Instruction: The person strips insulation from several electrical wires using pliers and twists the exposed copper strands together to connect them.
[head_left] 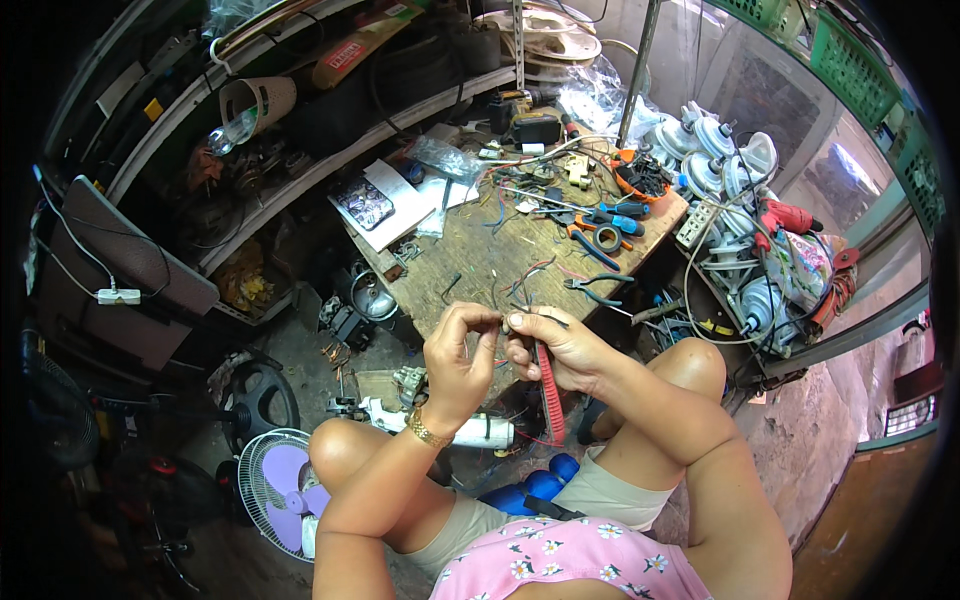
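Observation:
Over the near edge of the wooden table, my two hands meet. My left hand (462, 352), with a gold bracelet (428, 430) on its wrist, is pinched at the fingertips. Whatever lies between them is too small to make out. My right hand (562, 352) is closed, its thumb and forefinger almost touching the left fingertips. A long red ribbed strip (551, 398) hangs down from its grip. Thin dark and red wires (535, 274) lie just beyond the fingers. Pliers with dark handles (597, 287) rest to the right of them.
On the wooden table (440, 285) lie a roll of black tape (607, 237), screwdrivers, an orange bowl (640, 178) of small parts, and papers (385, 215). White motor-like parts (715, 150) crowd the right side. A purple-bladed fan (290, 495) stands at lower left. A white cylindrical body (480, 430) lies below my hands.

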